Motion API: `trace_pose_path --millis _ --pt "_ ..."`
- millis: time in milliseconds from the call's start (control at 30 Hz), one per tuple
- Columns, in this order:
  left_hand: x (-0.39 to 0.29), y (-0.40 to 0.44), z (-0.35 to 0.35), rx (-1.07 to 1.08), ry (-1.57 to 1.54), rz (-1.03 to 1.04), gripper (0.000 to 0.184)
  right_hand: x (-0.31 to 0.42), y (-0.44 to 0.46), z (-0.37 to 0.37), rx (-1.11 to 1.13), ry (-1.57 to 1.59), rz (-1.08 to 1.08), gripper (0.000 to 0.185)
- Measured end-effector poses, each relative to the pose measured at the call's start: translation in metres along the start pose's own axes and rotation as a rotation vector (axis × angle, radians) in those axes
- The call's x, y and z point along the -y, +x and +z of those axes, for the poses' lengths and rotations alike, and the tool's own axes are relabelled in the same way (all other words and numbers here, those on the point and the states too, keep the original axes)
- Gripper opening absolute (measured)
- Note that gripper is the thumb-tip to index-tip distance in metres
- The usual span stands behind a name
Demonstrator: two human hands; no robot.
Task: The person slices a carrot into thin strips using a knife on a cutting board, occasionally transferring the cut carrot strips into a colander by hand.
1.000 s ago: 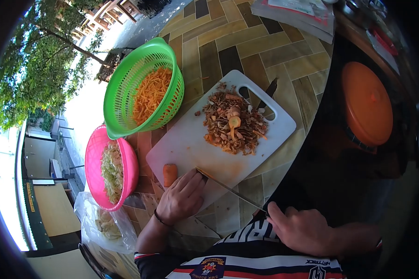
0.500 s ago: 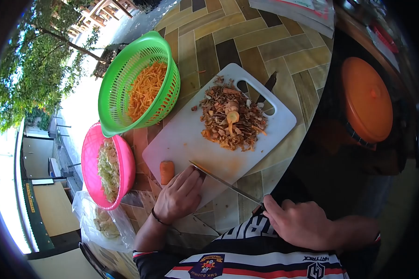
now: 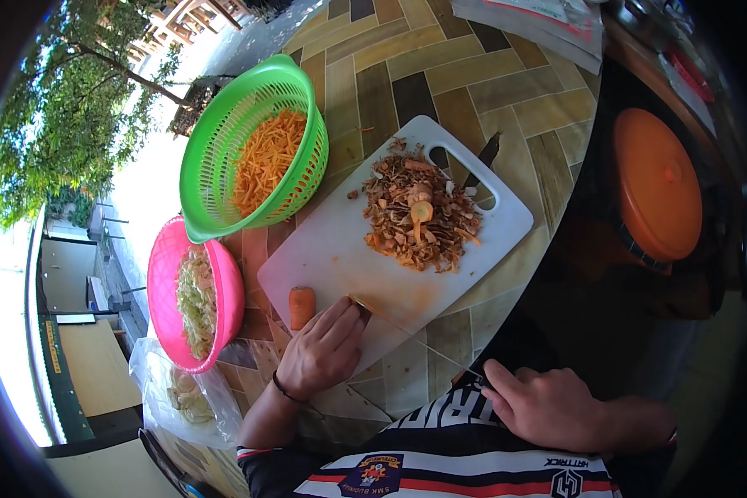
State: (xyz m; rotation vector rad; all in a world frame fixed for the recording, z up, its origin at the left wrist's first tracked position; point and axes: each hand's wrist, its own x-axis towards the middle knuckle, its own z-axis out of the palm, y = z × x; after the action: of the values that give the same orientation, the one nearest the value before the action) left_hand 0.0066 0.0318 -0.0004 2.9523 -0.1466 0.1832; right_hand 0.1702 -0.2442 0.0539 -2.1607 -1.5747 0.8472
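Note:
My left hand (image 3: 319, 353) rests at the lower edge of the white cutting board (image 3: 324, 241), its fingers bent together over something mostly hidden, beside the knife tip. My right hand (image 3: 544, 407) is wrapped round the handle of a knife (image 3: 423, 342), whose thin blade slants over the board up to my left fingertips. A carrot piece (image 3: 302, 308) lies just above my left hand on the board's left corner. A heap of brown peelings and scraps (image 3: 419, 220) covers the board's upper right part, with a carrot end on top.
A green basket (image 3: 199, 166) holds shredded carrot (image 3: 267, 162). Below it, a pink basket (image 3: 164, 286) holds shredded pale vegetable (image 3: 196, 303). A plastic bag (image 3: 162, 373) lies at lower left. An orange lidded container (image 3: 657, 183) stands right, and plastic packaging (image 3: 548, 29) lies at the table's top edge.
The knife blade has turned more edge-on and looks thinner, and my right hand has shifted slightly with it. My left hand stays near the same place on the board.

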Motion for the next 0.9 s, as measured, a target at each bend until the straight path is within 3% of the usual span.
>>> trace_pose_path --millis 900 --pt "0.0030 -0.0007 -0.0002 -0.016 -0.040 0.015 0.047 0.0028 -0.0002 -0.0043 0.044 -0.008 0.009 0.032"
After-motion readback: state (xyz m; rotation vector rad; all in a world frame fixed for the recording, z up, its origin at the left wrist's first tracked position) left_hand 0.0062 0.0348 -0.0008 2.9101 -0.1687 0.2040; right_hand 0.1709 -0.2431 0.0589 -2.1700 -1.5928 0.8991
